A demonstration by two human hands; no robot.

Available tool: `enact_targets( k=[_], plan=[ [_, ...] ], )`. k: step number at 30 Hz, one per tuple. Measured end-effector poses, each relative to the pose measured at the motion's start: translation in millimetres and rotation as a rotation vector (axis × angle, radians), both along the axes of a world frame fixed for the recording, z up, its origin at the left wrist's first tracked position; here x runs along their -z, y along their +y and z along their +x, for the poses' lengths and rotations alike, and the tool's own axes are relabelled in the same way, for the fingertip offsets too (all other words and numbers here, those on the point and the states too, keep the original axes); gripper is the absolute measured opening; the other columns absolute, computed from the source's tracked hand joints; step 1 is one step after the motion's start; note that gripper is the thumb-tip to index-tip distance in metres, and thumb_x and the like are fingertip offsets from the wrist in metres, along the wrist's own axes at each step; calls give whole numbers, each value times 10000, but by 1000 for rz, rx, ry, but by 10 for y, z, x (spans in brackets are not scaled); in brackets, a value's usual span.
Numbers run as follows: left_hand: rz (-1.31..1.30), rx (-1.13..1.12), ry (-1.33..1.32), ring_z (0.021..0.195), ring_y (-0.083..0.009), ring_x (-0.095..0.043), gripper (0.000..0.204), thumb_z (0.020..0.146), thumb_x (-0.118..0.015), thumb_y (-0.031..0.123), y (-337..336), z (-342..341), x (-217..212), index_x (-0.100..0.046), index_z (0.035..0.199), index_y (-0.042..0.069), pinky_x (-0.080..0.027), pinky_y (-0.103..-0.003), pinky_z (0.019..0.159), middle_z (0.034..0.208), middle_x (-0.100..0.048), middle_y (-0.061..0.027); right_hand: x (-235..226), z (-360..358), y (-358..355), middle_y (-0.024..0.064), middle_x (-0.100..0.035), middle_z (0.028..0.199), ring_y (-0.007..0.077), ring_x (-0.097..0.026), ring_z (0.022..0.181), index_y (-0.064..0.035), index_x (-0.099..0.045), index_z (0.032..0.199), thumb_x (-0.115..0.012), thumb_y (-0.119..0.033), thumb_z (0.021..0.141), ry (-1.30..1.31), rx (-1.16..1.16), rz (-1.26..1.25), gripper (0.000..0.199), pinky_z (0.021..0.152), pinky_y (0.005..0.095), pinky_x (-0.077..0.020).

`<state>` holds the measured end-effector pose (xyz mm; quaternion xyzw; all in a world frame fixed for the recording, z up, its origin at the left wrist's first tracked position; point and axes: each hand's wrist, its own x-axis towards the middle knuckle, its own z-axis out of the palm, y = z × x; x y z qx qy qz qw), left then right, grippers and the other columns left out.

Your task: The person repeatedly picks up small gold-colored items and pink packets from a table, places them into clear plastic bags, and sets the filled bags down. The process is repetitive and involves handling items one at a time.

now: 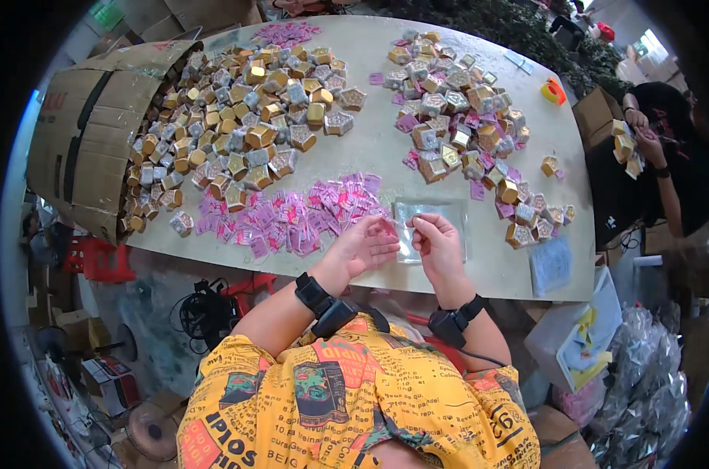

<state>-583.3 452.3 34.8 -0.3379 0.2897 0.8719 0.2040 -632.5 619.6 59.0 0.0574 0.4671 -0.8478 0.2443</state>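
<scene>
My left hand (368, 248) is turned palm up over the table's near side, fingers pointing right. A small pink card (386, 227) shows at its thumb and fingertips. Just to the right, my right hand (437, 244) is closed in a pinch, fingertips close to the left hand; what it pinches is too small to make out. Beneath the right hand lies a stack of clear plastic bags (453, 213). Left of my hands spreads a pile of pink cards (292, 217), some partly covered by the left hand.
A cardboard box (96, 141) on its side spills gold and silver faceted boxes (261, 137) across the table (370, 148). More faceted boxes mixed with pink cards form a heap (456, 102) at right. An orange tape dispenser (553, 91) and plastic bundle (551, 266) lie rightward. Another person (659, 148) holds several boxes.
</scene>
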Motion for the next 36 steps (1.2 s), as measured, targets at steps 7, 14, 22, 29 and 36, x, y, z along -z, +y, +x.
enact_targets(
  k=[7, 14, 22, 29, 36],
  plan=[
    [-1539, 113, 951, 1046, -275, -525, 480, 669, -708, 141, -28, -246, -604, -572, 1126, 87, -358, -442, 949, 1077, -564, -132, -28, -466, -83, 58, -646, 774, 58, -497, 562, 3, -614, 876, -625, -37, 810, 78, -4, 142, 78, 512, 191, -391],
    [-1987, 363, 1163, 877, -225, -560, 126, 730, -641, 116, -255, -502, -705, -638, 850, 78, -350, -437, 936, 837, -587, -54, -76, -537, -357, 48, -642, 768, 54, -502, 575, 0, -619, 873, -629, -44, 815, 103, 6, 107, 74, 517, 193, -394],
    [-1937, 494, 1307, 907, -269, -554, 181, 742, -630, 100, -556, -470, -806, -589, 915, 64, -363, -456, 930, 898, -582, -104, -18, -353, -722, 11, -610, 736, 40, -493, 577, -13, -619, 875, -621, -36, 822, 59, 123, 157, 58, 509, 177, -383],
    [-1813, 423, 1487, 797, -281, -545, 124, 716, -644, 40, -857, -465, -701, -594, 830, 36, -412, -409, 860, 772, -562, -95, -27, -189, -1033, 25, -627, 763, 40, -510, 578, -13, -623, 884, -621, -46, 826, -10, 225, 131, 67, 509, 171, -397],
    [-1574, 287, 1357, 763, -290, -557, 76, 704, -644, 7, -1132, -478, -605, -604, 769, 17, -428, -387, 726, 753, -580, -110, 46, -36, -1244, 73, -646, 817, 99, -599, 622, -20, -586, 985, -591, -64, 859, -147, 245, -73, 133, 517, 203, -484]
  ],
)
